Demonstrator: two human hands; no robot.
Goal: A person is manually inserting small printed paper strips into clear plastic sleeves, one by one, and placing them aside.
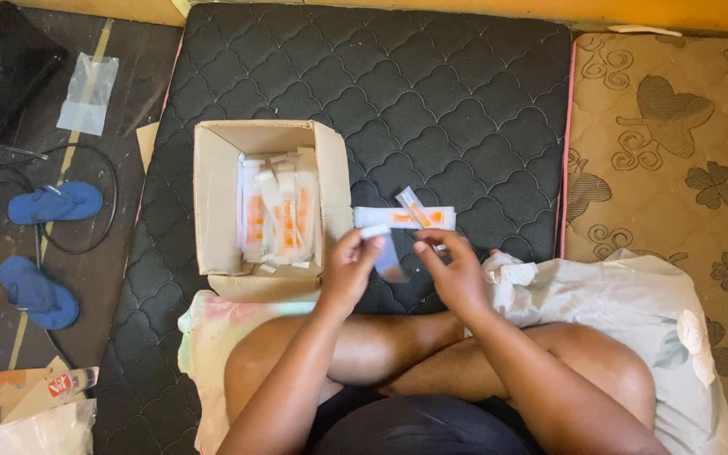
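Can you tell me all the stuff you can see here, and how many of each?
cardboard box: one, brown, open, on the black mattress beside the left hand
packets in the box: several, white and orange, exact count unclear
flat packet: one, white with orange, on the mattress beyond the hands
small clear sleeve: one, blurred, held between both hands
black mattress: one, quilted
brown mattress: one, flower pattern, on the right
flip-flops: two, blue, on the floor at left
clear bag: one, on the floor, top left
pale cloth: one, beside the right knee
left hand: one, gripping the sleeve
right hand: one, fingers on the sleeve
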